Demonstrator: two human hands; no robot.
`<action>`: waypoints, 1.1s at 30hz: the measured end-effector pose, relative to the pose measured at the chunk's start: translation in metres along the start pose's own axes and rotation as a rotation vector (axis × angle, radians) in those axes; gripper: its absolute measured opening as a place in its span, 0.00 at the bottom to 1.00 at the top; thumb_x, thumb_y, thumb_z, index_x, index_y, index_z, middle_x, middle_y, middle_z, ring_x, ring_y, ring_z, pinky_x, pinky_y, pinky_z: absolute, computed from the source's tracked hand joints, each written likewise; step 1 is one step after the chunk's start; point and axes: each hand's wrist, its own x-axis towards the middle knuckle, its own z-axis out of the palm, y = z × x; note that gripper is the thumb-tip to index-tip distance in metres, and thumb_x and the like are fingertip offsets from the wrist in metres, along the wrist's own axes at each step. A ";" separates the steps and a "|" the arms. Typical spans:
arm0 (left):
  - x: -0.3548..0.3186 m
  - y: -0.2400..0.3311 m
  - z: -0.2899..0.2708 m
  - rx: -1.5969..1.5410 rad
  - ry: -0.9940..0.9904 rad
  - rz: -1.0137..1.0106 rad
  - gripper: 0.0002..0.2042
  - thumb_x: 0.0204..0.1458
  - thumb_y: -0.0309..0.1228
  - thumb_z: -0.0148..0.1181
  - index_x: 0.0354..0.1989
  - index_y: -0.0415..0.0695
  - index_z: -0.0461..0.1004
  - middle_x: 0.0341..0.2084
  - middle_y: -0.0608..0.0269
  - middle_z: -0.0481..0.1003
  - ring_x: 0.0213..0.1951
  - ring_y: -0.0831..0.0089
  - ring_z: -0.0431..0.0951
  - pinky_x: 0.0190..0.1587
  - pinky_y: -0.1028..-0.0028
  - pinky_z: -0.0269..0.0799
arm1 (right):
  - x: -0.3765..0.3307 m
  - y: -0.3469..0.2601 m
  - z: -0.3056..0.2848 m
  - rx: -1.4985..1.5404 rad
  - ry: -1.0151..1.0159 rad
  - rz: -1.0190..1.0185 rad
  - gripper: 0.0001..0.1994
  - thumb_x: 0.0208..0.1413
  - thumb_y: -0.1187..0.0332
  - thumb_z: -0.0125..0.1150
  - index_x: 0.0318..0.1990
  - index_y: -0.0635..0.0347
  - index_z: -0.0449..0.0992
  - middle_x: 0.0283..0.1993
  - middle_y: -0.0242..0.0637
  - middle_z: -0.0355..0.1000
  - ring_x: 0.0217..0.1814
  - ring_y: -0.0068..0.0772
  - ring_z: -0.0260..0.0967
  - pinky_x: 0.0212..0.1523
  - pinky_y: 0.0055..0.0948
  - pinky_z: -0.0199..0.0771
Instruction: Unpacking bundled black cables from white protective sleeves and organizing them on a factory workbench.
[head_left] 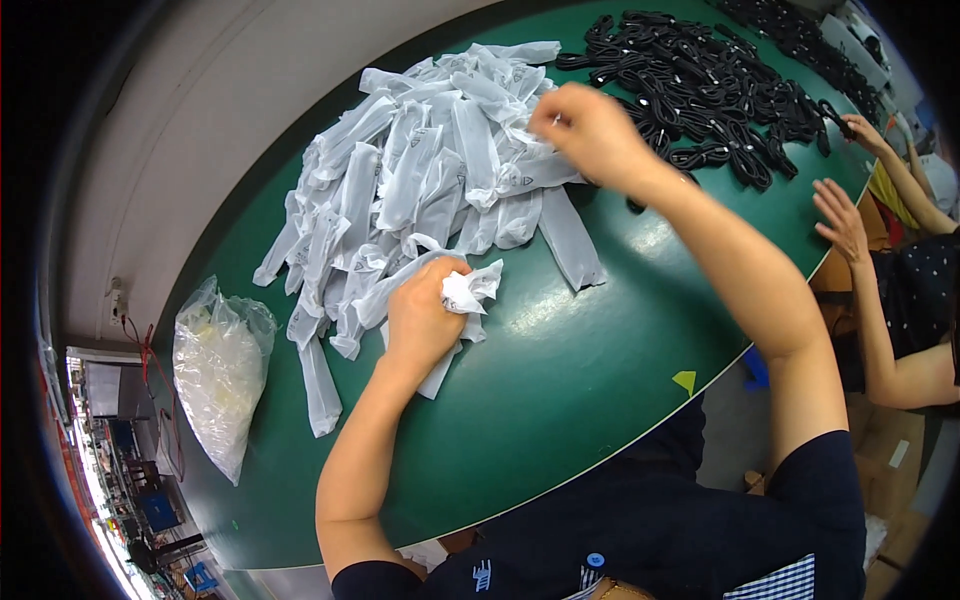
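green table (560, 385) beneath, left hand (422, 312) clutches white pouch (468, 291), right hand (592, 130) blurred, grip unclear.

Free: smooth green tabletop (560, 400), front ctr, right of bare left hand (425, 310). Blocked: heaped translucent white plastic sleeves (410, 180) far ctr; tangled black coiled cables (700, 90) far R, bare right hand (595, 130) btwn; bulging clear plastic bag (220, 370) L.

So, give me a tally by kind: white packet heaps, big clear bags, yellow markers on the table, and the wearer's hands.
White packet heap: 1 (single packets overlap too much to count)
Big clear bag: 1
Yellow marker: 1
Wearer's hands, left hand and right hand: 2
Total: 5
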 end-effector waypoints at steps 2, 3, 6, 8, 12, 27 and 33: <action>0.004 0.009 0.003 0.030 -0.010 0.098 0.11 0.40 0.25 0.64 0.34 0.44 0.74 0.26 0.58 0.74 0.29 0.59 0.76 0.30 0.65 0.70 | 0.014 0.027 -0.038 0.109 0.090 0.093 0.07 0.55 0.69 0.58 0.33 0.64 0.76 0.28 0.27 0.71 0.31 0.16 0.64 0.33 0.20 0.66; 0.006 0.016 0.004 0.074 -0.013 0.186 0.11 0.40 0.25 0.64 0.35 0.45 0.75 0.25 0.60 0.73 0.28 0.60 0.76 0.29 0.65 0.69 | 0.019 0.027 -0.057 0.145 0.132 0.214 0.08 0.56 0.68 0.58 0.33 0.64 0.76 0.28 0.24 0.69 0.32 0.12 0.62 0.33 0.17 0.64; 0.017 0.041 0.017 0.116 -0.083 0.453 0.15 0.41 0.27 0.62 0.41 0.48 0.75 0.22 0.63 0.69 0.26 0.66 0.72 0.28 0.67 0.67 | 0.017 0.018 -0.077 0.150 0.118 0.131 0.08 0.57 0.68 0.57 0.34 0.64 0.76 0.28 0.23 0.70 0.31 0.13 0.62 0.33 0.18 0.65; 0.024 0.054 0.030 0.160 -0.105 0.569 0.15 0.43 0.29 0.62 0.42 0.47 0.75 0.22 0.63 0.68 0.25 0.66 0.71 0.27 0.67 0.66 | 0.009 0.003 -0.053 0.062 -0.015 0.005 0.10 0.53 0.65 0.59 0.34 0.63 0.77 0.26 0.38 0.74 0.26 0.26 0.70 0.30 0.28 0.71; 0.036 0.059 0.053 0.197 -0.084 0.593 0.17 0.41 0.26 0.57 0.43 0.47 0.74 0.22 0.63 0.64 0.25 0.66 0.69 0.28 0.67 0.65 | -0.020 -0.022 0.012 -0.151 -0.241 0.018 0.17 0.50 0.57 0.62 0.43 0.58 0.75 0.43 0.45 0.72 0.47 0.44 0.69 0.46 0.38 0.69; 0.111 0.103 0.025 -0.274 0.196 0.436 0.10 0.41 0.20 0.61 0.34 0.44 0.74 0.26 0.60 0.74 0.30 0.63 0.76 0.33 0.74 0.70 | 0.027 0.073 -0.099 0.456 0.251 0.438 0.11 0.57 0.61 0.57 0.34 0.59 0.76 0.33 0.27 0.72 0.35 0.18 0.68 0.35 0.21 0.69; 0.163 0.125 0.000 -1.013 0.072 -0.360 0.15 0.51 0.34 0.61 0.42 0.36 0.73 0.29 0.62 0.75 0.29 0.75 0.76 0.32 0.75 0.71 | 0.022 0.084 -0.146 0.796 0.281 0.453 0.09 0.60 0.63 0.52 0.39 0.60 0.72 0.37 0.33 0.72 0.40 0.25 0.70 0.44 0.29 0.73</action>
